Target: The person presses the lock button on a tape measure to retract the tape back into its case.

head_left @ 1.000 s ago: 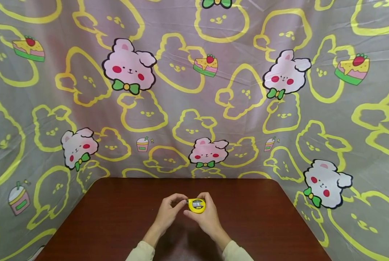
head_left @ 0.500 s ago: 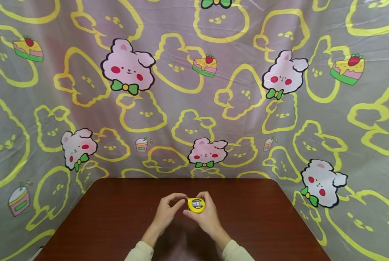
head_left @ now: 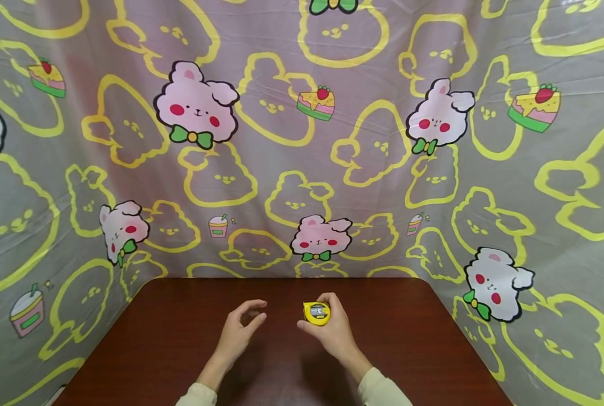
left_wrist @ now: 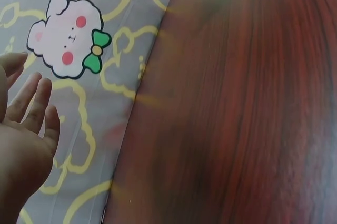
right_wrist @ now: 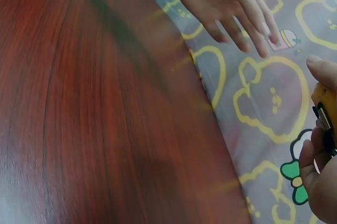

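A yellow tape measure [head_left: 316, 313] with a dark label is held up over the table in my right hand [head_left: 336, 330], thumb on the near side and fingers on the far side. The right wrist view shows its yellow case [right_wrist: 327, 109] at the right edge, between the thumb and the curled fingers. No blade shows out of the case. My left hand [head_left: 239, 329] hovers to the left, apart from the tape measure, fingers loosely bent and nothing between them. In the left wrist view the left hand [left_wrist: 26, 145] has its fingers spread.
Below both hands lies a dark reddish-brown wooden table [head_left: 180, 338] with rounded far corners. Behind and on both sides hangs a grey curtain [head_left: 281, 158] printed with rabbits, cakes and drinks.
My left hand has come off the front of the tape measure and moved left. The right hand has shifted slightly right and away from me with the tape measure.
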Tool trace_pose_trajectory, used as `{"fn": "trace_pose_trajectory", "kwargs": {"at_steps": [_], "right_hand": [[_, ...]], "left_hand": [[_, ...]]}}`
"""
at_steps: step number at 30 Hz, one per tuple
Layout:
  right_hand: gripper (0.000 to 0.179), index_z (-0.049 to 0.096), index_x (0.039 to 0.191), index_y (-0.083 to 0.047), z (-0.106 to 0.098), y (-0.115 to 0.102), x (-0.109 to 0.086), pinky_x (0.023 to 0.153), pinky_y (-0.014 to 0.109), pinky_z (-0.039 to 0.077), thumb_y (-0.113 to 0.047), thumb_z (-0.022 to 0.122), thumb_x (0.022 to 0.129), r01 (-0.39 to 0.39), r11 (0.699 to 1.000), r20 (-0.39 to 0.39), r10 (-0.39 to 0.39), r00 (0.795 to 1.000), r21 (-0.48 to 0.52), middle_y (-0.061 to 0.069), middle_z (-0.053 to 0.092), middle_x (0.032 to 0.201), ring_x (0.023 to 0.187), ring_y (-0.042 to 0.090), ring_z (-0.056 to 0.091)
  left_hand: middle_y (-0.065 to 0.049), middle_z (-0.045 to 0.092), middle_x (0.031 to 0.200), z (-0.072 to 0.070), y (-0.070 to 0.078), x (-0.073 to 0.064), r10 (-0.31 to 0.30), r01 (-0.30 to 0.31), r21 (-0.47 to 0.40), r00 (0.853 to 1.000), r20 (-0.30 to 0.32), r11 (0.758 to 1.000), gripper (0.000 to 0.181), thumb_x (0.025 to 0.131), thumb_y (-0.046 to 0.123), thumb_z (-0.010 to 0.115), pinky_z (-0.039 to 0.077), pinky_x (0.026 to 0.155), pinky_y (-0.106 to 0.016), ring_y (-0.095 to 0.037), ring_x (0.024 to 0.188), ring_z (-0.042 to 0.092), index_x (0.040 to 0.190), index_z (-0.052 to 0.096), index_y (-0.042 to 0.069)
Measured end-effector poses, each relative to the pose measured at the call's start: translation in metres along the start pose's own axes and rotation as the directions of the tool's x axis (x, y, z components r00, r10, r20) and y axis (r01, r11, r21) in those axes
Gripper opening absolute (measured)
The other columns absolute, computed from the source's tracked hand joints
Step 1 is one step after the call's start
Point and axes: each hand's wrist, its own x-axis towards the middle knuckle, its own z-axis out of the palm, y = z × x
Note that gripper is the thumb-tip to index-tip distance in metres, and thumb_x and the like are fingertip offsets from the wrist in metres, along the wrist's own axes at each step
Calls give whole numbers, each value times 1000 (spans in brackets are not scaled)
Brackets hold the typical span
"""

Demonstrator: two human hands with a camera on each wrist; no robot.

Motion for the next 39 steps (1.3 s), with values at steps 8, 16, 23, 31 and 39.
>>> {"fn": "trace_pose_trajectory", "kwargs": {"at_steps": [8, 16, 23, 31, 39], "right_hand": [[66, 51, 117, -11, -11, 6, 0, 75, 30, 53, -22, 98, 71, -3, 1000, -27, 3, 1000, -12, 5, 58, 106, 93, 22, 59], [66, 51, 115, -10, -12, 19, -5, 74, 30, 52, -23, 98, 70, -7, 999, -27, 5, 1000, -54, 5, 57, 105, 92, 23, 58], [66, 52, 115, -10, -7, 33, -9, 72, 30, 51, -24, 98, 70, -18, 997, -25, 16, 1000, -69, 6, 56, 105, 91, 22, 58], [63, 53, 112, -14, 2, 53, -18, 71, 29, 51, -24, 98, 69, -35, 994, -13, 34, 999, -106, 3, 55, 106, 90, 19, 57], [63, 56, 113, -13, 9, 71, -25, 73, 31, 49, -27, 98, 69, -55, 984, 7, 57, 998, -171, 0, 54, 105, 90, 19, 57]], "left_hand": [[-6, 71, 119, -14, -3, -5, -16, 16, 6, 999, -36, 1000, 26, 95, 4, 74, 52, 83, -28, -25, 97, 66, 121, 70, 7], [-8, 71, 117, -20, -5, -11, -21, 21, -4, 999, -39, 1000, 26, 95, 5, 74, 52, 85, -31, -22, 96, 66, 120, 69, 5], [-9, 71, 116, -21, -7, -14, -8, 7, -23, 1000, -28, 1000, 24, 96, 5, 74, 53, 85, -30, -24, 97, 66, 120, 70, 5], [-9, 72, 115, -19, -9, -16, -31, 30, -29, 999, -36, 999, 24, 95, 4, 74, 52, 84, -27, -21, 95, 67, 118, 70, 2], [-8, 72, 114, -17, -8, -19, -36, 35, -32, 999, -37, 999, 21, 96, 6, 73, 53, 85, -29, -26, 99, 67, 117, 70, 4]]}}
